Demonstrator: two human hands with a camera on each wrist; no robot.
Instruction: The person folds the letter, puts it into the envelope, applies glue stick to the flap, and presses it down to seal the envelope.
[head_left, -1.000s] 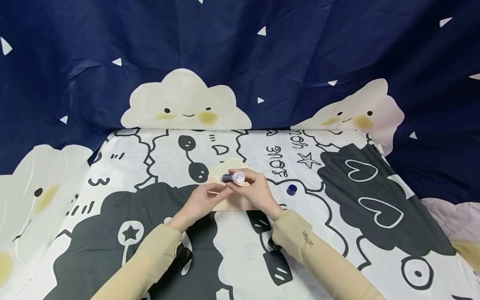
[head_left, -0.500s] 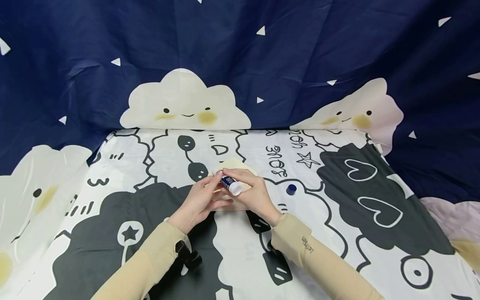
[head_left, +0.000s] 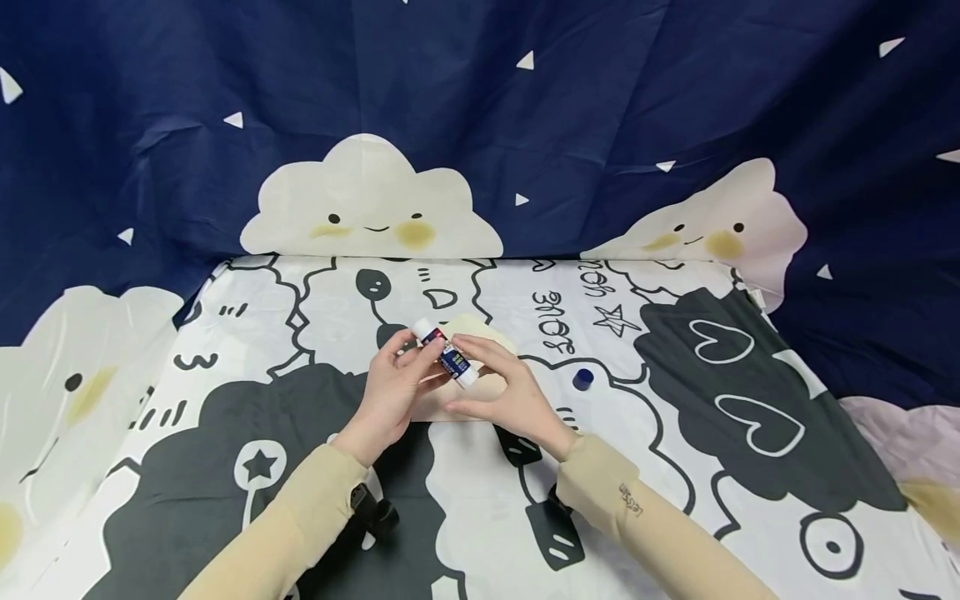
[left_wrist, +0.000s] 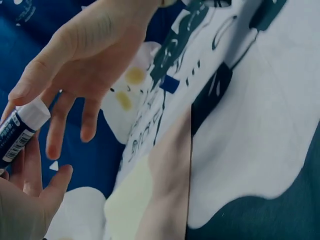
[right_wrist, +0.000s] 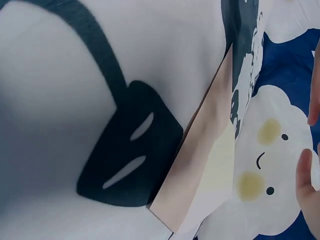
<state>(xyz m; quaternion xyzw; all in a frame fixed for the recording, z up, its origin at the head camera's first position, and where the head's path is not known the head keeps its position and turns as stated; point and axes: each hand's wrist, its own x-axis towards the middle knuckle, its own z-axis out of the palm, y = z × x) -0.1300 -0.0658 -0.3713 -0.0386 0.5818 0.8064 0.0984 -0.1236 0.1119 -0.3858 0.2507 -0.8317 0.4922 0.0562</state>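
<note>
My left hand (head_left: 386, 400) holds a glue stick (head_left: 455, 362), a white tube with a dark blue label, tilted between thumb and fingers. Both ends of the tube look white. My right hand (head_left: 517, 396) is beside its lower end, thumb and fingers spread apart, the index fingertip right at the label. In the left wrist view the glue stick (left_wrist: 17, 137) is cut off by the left edge. Beneath the hands lies an envelope-shaped piece of paper (right_wrist: 200, 155), pinkish beige with a pale yellow pointed part; the hands partly cover it in the head view.
A dark blue cap (head_left: 583, 379) stands on the cloth to the right of the hands. The table is covered by a black-and-white patterned cloth (head_left: 480, 500). Behind it hangs a navy curtain (head_left: 585, 108) with clouds and small white triangles.
The glue stick has turned, and more of its label and its far white end show now. It has passed from the right hand's grip into the left hand's; the right fingers have spread.
</note>
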